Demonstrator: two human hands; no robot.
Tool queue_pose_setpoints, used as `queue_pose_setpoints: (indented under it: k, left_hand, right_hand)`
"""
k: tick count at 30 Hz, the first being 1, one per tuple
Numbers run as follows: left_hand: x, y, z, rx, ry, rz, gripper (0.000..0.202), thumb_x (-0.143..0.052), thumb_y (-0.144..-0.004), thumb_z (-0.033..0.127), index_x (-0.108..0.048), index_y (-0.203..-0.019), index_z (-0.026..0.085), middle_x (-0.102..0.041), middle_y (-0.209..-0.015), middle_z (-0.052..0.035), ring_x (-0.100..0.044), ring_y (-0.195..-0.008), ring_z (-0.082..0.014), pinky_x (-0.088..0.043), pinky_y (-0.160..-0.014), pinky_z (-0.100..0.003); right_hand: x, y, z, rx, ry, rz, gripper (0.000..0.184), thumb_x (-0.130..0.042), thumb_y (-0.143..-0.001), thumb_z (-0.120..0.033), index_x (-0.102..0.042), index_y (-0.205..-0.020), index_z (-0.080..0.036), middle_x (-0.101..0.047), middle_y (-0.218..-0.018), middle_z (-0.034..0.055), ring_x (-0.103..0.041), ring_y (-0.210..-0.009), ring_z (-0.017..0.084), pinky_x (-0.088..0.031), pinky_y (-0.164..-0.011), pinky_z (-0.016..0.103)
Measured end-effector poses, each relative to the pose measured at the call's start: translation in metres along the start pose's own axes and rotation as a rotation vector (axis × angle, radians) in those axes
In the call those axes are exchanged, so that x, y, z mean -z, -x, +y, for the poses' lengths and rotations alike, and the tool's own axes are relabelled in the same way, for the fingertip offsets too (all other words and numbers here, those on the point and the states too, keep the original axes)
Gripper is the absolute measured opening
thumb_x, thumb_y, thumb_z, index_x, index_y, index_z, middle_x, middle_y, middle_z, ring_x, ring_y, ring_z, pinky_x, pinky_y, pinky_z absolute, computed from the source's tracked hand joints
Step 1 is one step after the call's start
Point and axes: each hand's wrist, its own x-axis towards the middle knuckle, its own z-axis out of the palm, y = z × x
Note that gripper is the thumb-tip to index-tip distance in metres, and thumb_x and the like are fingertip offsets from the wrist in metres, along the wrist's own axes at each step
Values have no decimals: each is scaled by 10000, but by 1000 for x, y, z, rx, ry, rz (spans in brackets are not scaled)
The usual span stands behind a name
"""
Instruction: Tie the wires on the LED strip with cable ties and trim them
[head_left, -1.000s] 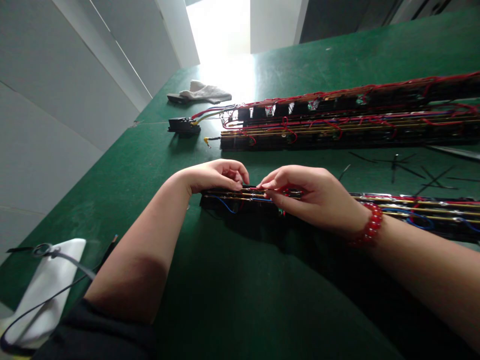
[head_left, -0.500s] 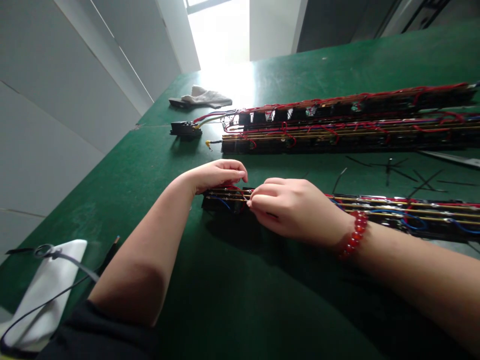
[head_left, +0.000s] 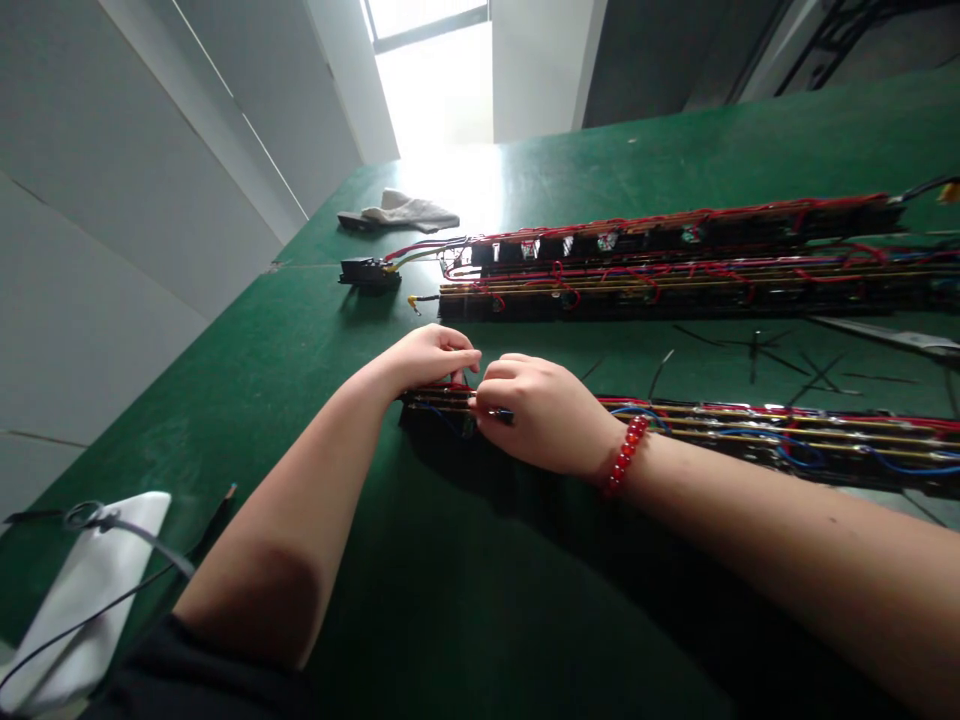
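A long black strip assembly (head_left: 750, 430) with brass-coloured rods, red wires and blue wires lies across the table in front of me. At its left end my left hand (head_left: 435, 358) is bent over the far edge, fingers curled down together at the red wire; what they pinch is hidden. My right hand (head_left: 536, 412) is closed in a pinch just to the right, touching the rods from the near side. A small dark piece shows under its fingers, too little of it to name. A red bead bracelet (head_left: 627, 455) circles the right wrist.
Beyond lie two similar wired assemblies (head_left: 675, 290), with a black connector block (head_left: 369, 272) at their left. Short thin black strips (head_left: 754, 350) and a pointed metal tool (head_left: 885, 335) lie at right. A cloth (head_left: 412, 212) is at the back, a white object (head_left: 97, 590) with a black cord at lower left.
My right hand has shifted left along the strip, closer to my left hand. The left fingers have dipped lower behind the rods. The camera view has tilted slightly.
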Motion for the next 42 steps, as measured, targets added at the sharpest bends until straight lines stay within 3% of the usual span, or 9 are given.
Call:
queue_pose_setpoints:
  k: [3,8,13,18,31,42]
  left_hand:
    - [1,2,0,-11,168,-65,274,-744,-737,357,-709,-901,141,-638,-610,18,-512,-508,-74,-357,-477,-170]
    - [5,6,-1,-39,316,-111,518,-813,-728,335,-644,-1190,171,-686,-638,34,-579,-520,-89,-425,-503,-166]
    - [8,5,-5,13,395,-205,425,-854,-712,341,-685,-1046,140,-727,-703,-9,-653,-595,-110,-489,-553,-184]
    - [9,2,-9,-43,380,-219,234,-835,-673,202,-689,-838,124,-737,-725,-14,-676,-658,-96,-495,-584,-153]
    - [6,1,-10,-86,389,-256,209,-769,-636,122,-677,-823,138,-719,-727,15,-663,-658,-76,-495,-597,-156]
    - [5,1,-8,-102,356,-214,151,-716,-621,109,-661,-759,133,-700,-677,22,-646,-622,-74,-474,-560,-151]
  right_hand:
    - [1,1,5,-84,-168,20,148,-629,-865,-148,-731,-758,-144,-710,-810,69,-596,-736,155,-437,-690,275]
    - [3,1,10,-198,-304,29,98,-654,-841,-112,-749,-822,-129,-710,-847,69,-597,-711,128,-437,-673,244]
    - [1,1,9,-255,-278,93,128,-616,-890,-124,-740,-860,-131,-695,-881,71,-572,-700,121,-426,-654,242]
    - [-1,2,7,-297,-210,115,141,-619,-923,-149,-736,-846,-129,-675,-842,66,-561,-701,132,-413,-650,259]
    - [-2,1,7,-376,-156,92,107,-619,-913,-117,-666,-817,-128,-659,-846,76,-593,-775,178,-430,-703,303]
    - [-2,0,9,-334,-121,123,114,-634,-908,-111,-673,-803,-131,-659,-821,66,-588,-745,167,-415,-680,289]
